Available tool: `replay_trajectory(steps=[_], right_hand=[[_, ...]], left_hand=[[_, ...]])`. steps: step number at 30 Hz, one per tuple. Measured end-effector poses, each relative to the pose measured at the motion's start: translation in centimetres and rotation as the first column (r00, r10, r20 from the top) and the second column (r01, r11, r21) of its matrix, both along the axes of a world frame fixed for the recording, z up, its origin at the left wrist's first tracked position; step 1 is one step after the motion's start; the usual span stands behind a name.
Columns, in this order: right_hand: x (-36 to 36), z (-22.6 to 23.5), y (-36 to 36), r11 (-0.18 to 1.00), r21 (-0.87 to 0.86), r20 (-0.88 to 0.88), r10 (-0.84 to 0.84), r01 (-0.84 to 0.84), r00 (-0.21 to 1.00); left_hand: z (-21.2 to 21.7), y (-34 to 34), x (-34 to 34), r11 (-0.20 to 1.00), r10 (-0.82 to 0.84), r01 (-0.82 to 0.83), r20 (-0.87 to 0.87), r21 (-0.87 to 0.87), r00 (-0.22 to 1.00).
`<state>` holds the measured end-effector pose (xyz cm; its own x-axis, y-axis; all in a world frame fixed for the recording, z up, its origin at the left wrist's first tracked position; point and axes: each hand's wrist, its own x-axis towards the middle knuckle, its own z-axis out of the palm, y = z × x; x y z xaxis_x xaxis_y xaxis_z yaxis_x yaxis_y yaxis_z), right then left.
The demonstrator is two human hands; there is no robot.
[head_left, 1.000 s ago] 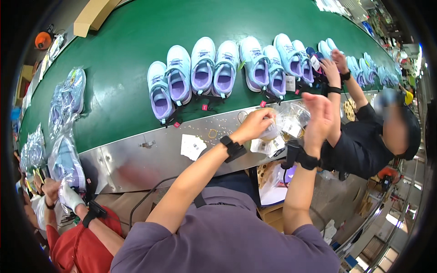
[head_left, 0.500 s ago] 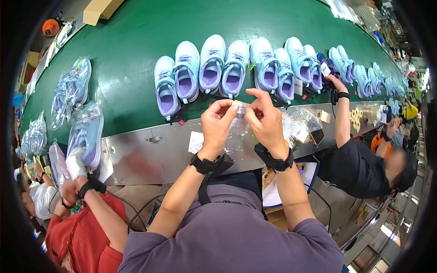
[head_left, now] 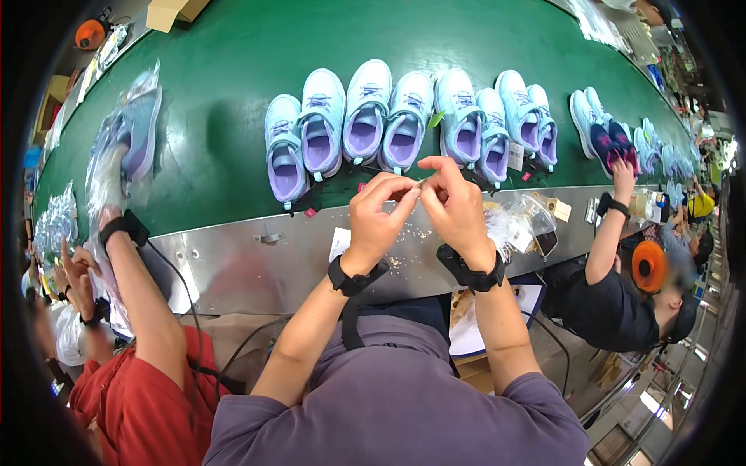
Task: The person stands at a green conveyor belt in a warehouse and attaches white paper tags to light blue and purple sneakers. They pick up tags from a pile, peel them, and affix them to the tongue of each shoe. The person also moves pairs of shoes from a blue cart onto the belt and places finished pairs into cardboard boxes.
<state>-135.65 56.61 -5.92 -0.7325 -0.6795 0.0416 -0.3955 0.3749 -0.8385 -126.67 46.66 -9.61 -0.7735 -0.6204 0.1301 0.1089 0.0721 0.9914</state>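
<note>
In front of me my left hand (head_left: 381,221) and my right hand (head_left: 458,213) meet over the table's metal edge, thumb and forefinger of each pinched together. Between their tips is a barcode label (head_left: 420,183), now turned nearly edge-on, with its face hidden. Just beyond stand light blue sneakers with purple linings, toes pointing away; the closest is a strapped sneaker (head_left: 404,128). A green leaf-shaped tag (head_left: 437,119) hangs by one of them. A white paper slip (head_left: 339,243) lies beside my left wrist.
The green table (head_left: 233,46) has a metal border (head_left: 225,268). Clear plastic bags (head_left: 517,221) and a small cardboard box (head_left: 558,208) lie to my right. At left, a co-worker's arm (head_left: 136,287) reaches to bagged shoes (head_left: 140,128); at right, another hand (head_left: 622,180) holds dark shoes (head_left: 610,144).
The label between my fingers has turned from facing me to nearly edge-on, and my fingertips have come together. The dark shoes have moved right; the left co-worker's hand has gone forward with a bagged shoe.
</note>
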Motion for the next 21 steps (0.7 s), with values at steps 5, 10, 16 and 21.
replay_trajectory(steps=[5,10,16,21], right_hand=[[-2.0,-1.1,-0.9,0.998,-0.053,0.541,0.068,-0.047,0.838],[-4.1,-3.1,-4.2,0.983,-0.058,0.38,0.184,-0.176,0.907],[-6.7,-4.5,-11.2,0.993,0.043,-0.038,0.107,-0.106,0.994],[-12.4,-5.3,-17.5,0.988,0.132,-0.466,0.133,-0.08,0.875]], left_hand=[[-0.4,-4.4,-0.8,0.762,-0.144,0.02,-0.14,-0.647,0.98],[-0.4,-8.4,-1.5,0.534,-0.201,0.053,-0.066,-0.844,0.977],[-2.5,-12.9,-3.8,0.77,-0.178,0.223,0.134,-0.598,0.975],[-8.8,-22.7,-6.3,0.739,-0.038,0.318,0.435,-0.594,0.9]])
